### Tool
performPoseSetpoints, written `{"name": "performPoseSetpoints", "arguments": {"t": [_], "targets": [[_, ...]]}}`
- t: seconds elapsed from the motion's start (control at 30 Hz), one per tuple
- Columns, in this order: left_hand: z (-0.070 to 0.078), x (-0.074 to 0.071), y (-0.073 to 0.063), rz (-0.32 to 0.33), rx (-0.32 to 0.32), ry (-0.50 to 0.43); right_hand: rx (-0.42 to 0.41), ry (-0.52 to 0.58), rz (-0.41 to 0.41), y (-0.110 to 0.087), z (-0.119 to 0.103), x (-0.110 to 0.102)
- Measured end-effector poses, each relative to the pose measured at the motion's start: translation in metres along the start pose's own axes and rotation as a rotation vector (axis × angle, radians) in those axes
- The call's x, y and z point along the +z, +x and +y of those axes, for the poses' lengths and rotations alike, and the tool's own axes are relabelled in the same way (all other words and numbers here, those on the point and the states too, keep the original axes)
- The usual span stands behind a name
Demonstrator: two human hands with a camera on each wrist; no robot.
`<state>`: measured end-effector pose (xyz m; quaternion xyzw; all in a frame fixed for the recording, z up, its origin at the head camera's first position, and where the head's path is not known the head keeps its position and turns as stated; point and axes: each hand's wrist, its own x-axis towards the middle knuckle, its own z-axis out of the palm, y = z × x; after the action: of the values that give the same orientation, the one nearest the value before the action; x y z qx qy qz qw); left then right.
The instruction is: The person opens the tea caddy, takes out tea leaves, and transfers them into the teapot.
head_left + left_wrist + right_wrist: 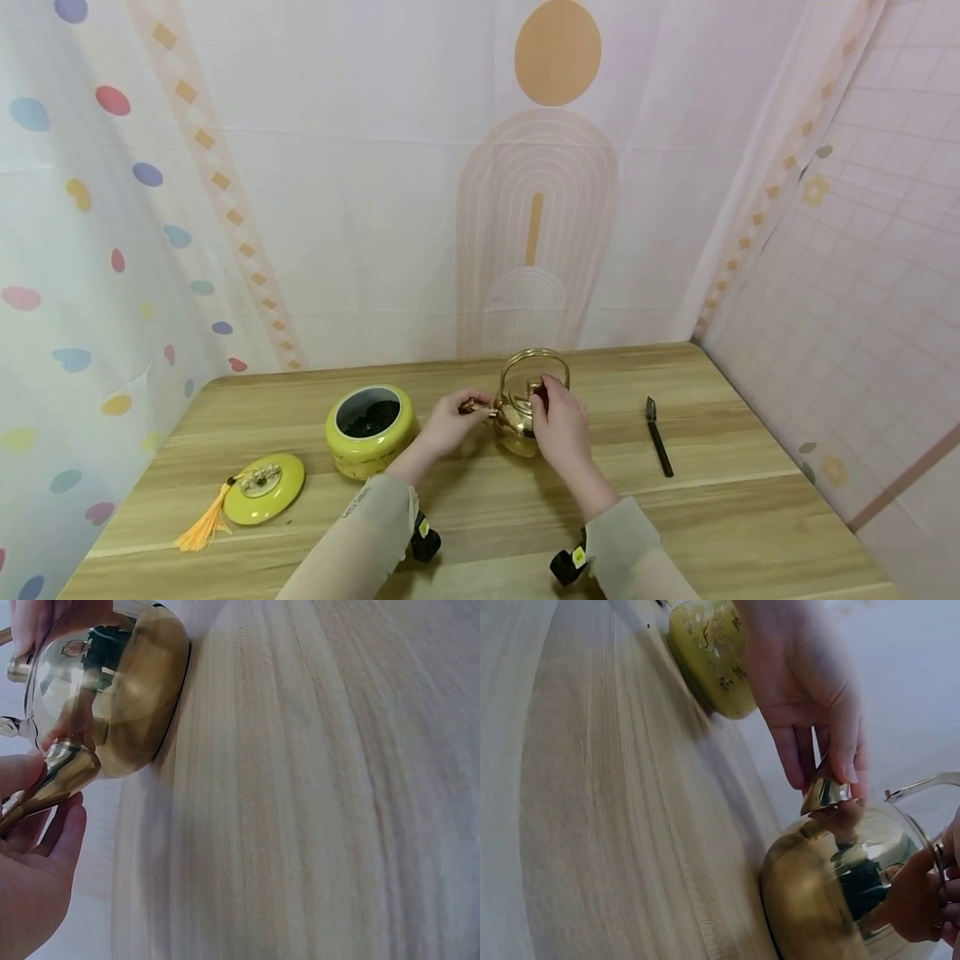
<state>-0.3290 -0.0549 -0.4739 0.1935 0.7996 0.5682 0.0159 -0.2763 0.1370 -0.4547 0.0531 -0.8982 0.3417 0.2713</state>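
Observation:
A shiny gold teapot (514,432) with a tall arched handle (535,353) stands on the wooden table. My left hand (448,427) grips its spout (56,780), thumb on one side and fingers on the other. At the top of the pot, my right hand (564,427) pinches the knob (19,669) of the lid, which sits on the opening. Part of the knob is hidden behind those fingers. Left of my left hand is an open yellow jar (360,457) with dark, leaf-like pieces (372,418) inside.
The yellow jar lid (283,492), with an orange tassel (204,523), lies at the table's left. A slim black-handled tool (660,447) with a metal head lies on the right. Printed curtains (375,208) hang behind the table (750,492) and along its sides.

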Motion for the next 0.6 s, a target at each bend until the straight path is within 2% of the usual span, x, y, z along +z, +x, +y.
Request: {"name": "performPoseSetpoints", "arguments": {"t": [0.4, 0.6], "targets": [[0.000, -0.005, 0.000, 0.037, -0.032, -0.015, -0.029, 0.106, -0.046, 0.000, -0.002, 0.000], [0.000, -0.012, -0.002, 0.054, -0.036, -0.044, -0.028, 0.211, -0.033, -0.003, -0.015, -0.006]]}}
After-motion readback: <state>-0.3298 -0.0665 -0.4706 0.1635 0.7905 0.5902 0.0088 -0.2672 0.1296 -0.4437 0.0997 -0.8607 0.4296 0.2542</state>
